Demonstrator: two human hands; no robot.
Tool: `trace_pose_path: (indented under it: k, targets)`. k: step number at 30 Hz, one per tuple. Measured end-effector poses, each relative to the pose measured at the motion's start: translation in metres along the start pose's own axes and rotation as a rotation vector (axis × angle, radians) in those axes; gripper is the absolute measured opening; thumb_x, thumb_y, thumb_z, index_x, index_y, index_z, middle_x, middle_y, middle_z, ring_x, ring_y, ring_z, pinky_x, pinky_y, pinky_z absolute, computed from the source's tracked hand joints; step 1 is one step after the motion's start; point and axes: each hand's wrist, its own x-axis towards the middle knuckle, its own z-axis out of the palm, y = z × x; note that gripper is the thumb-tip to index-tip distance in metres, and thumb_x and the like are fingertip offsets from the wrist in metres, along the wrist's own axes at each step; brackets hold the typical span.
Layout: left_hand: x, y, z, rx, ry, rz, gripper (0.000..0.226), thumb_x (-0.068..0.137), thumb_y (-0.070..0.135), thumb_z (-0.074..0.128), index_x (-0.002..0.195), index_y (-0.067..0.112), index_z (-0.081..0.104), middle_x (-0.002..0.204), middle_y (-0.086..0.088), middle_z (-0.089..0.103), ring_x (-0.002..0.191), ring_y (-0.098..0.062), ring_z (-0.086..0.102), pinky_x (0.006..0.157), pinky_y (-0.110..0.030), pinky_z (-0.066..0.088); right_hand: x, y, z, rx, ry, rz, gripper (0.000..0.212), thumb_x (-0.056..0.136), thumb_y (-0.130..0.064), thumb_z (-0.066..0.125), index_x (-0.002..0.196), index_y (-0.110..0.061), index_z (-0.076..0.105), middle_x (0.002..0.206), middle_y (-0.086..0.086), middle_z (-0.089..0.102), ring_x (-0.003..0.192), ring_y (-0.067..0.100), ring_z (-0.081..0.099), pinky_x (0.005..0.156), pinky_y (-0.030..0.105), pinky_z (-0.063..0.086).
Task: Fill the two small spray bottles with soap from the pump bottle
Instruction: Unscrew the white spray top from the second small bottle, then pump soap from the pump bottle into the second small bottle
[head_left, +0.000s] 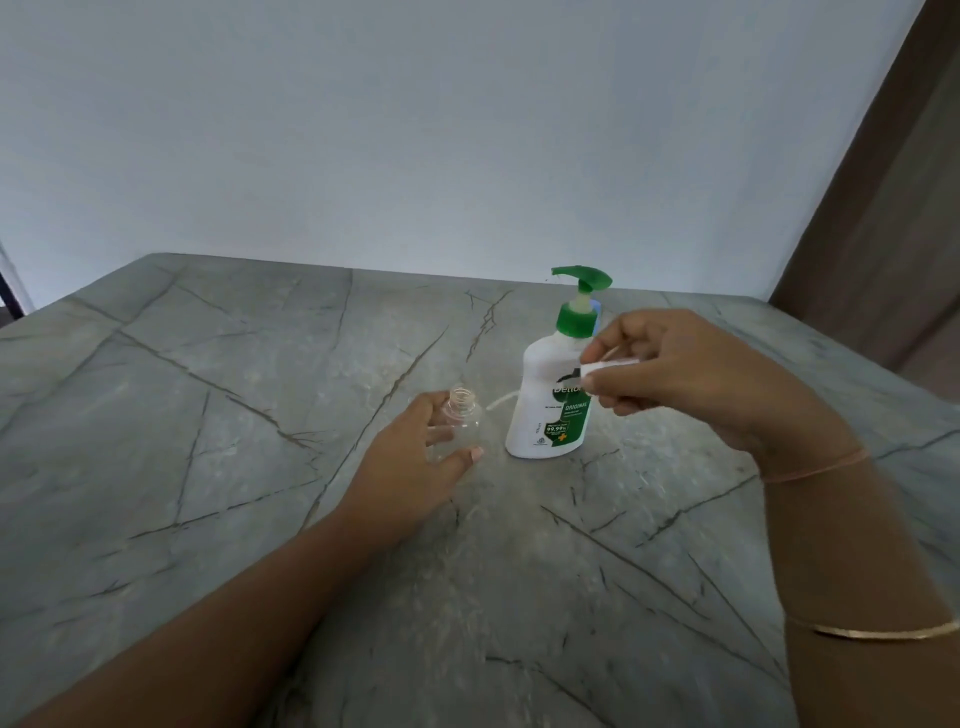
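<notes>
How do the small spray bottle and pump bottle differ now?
The small spray bottle is clear, smaller, neck open, gripped by the left hand; the pump bottle is opaque white, green pump on, ungripped. The right hand pinches a white cap. Both stand upright on the table.

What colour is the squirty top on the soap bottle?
Green. The plastic pump top on the white soap bottle shows best in the head view.

The right hand (691, 384) covers most of the white piece (610, 366) it pinches and part of the pump bottle's (540, 374) label; something blue (599, 312) peeks out at its one o'clock.
</notes>
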Motion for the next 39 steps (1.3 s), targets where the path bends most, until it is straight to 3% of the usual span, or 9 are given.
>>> trace_pose_path:
  k: [5,8,14,19,23,28,33,36,39]
  targets:
    - [-0.001,0.002,-0.001,0.03,0.017,0.01,0.054,0.081,0.031,0.068,0.128,0.023,0.043,0.117,0.013,0.052,0.101,-0.002,0.051,0.079,-0.013,0.039,-0.006,0.029,0.004,0.001,-0.06,0.2,0.022,0.072,0.001,0.075,0.088,-0.003,0.061,0.079,0.013,0.07,0.057,0.013,0.067,0.053,0.02,0.055]
    - [-0.002,0.004,-0.001,0.028,0.017,0.01,0.053,0.08,0.032,0.068,0.127,0.023,0.044,0.121,0.01,0.054,0.104,-0.003,0.051,0.084,-0.02,0.04,-0.001,0.042,0.028,-0.097,-0.111,0.262,0.024,0.07,0.001,0.076,0.085,-0.006,0.058,0.087,0.016,0.068,0.066,0.02,0.069,0.059,0.026,0.058]
    - [-0.003,0.004,-0.002,0.025,0.011,0.015,0.058,0.081,0.033,0.068,0.132,0.021,0.042,0.127,0.006,0.054,0.104,-0.001,0.049,0.084,-0.019,0.04,0.011,0.06,0.06,-0.484,-0.051,0.176,0.025,0.067,-0.028,0.08,0.074,-0.026,0.056,0.085,-0.004,0.06,0.078,0.013,0.057,0.057,0.022,0.039]
    - [-0.002,0.003,-0.002,0.0,0.008,0.008,0.059,0.08,0.034,0.068,0.131,0.023,0.042,0.125,0.007,0.055,0.104,-0.003,0.051,0.084,-0.019,0.041,0.012,0.063,0.06,-0.57,0.096,0.133,0.024,0.07,-0.034,0.076,0.085,-0.021,0.061,0.088,-0.004,0.059,0.08,0.013,0.054,0.056,0.023,0.037]
    - [-0.003,0.003,0.0,-0.011,0.039,0.013,0.056,0.077,0.036,0.071,0.126,0.027,0.044,0.116,0.015,0.054,0.1,-0.001,0.052,0.079,-0.014,0.039,0.011,0.059,0.05,-0.548,0.21,0.093,0.009,0.079,-0.025,0.065,0.079,-0.016,0.063,0.082,-0.002,0.063,0.076,0.015,0.057,0.055,0.022,0.039]
    - [0.0,0.01,-0.001,-0.006,0.141,0.12,0.047,0.077,0.036,0.071,0.113,0.041,0.042,0.104,0.03,0.048,0.098,0.002,0.052,0.084,-0.019,0.04,0.009,0.034,0.026,-0.363,0.478,-0.002,0.017,0.083,-0.024,0.055,0.073,-0.012,0.064,0.07,0.005,0.067,0.063,0.019,0.061,0.06,0.027,0.047]
    - [0.016,0.03,-0.005,-0.093,0.198,0.146,0.048,0.073,0.049,0.067,0.116,0.04,0.046,0.102,0.018,0.056,0.095,-0.002,0.058,0.079,-0.022,0.047,0.032,0.005,0.009,-0.079,0.758,-0.183,0.035,0.085,-0.024,0.051,0.076,0.009,0.058,0.077,0.024,0.063,0.06,0.024,0.048,0.057,0.028,0.039]
    - [0.032,0.048,-0.012,-0.242,0.123,0.134,0.047,0.07,0.046,0.07,0.112,0.041,0.05,0.101,0.016,0.057,0.09,-0.003,0.063,0.072,-0.02,0.052,0.06,-0.012,-0.003,-0.025,0.768,-0.207,0.042,0.087,-0.027,0.047,0.079,0.014,0.053,0.088,0.028,0.063,0.066,0.027,0.049,0.061,0.03,0.039]
    - [0.049,0.061,-0.017,-0.319,0.058,0.139,0.047,0.072,0.036,0.073,0.115,0.037,0.054,0.104,0.015,0.058,0.09,-0.004,0.065,0.078,-0.027,0.055,0.089,-0.026,-0.016,-0.03,0.64,-0.143,0.049,0.089,-0.032,0.045,0.086,0.014,0.058,0.083,0.032,0.057,0.065,0.02,0.045,0.063,0.03,0.037]
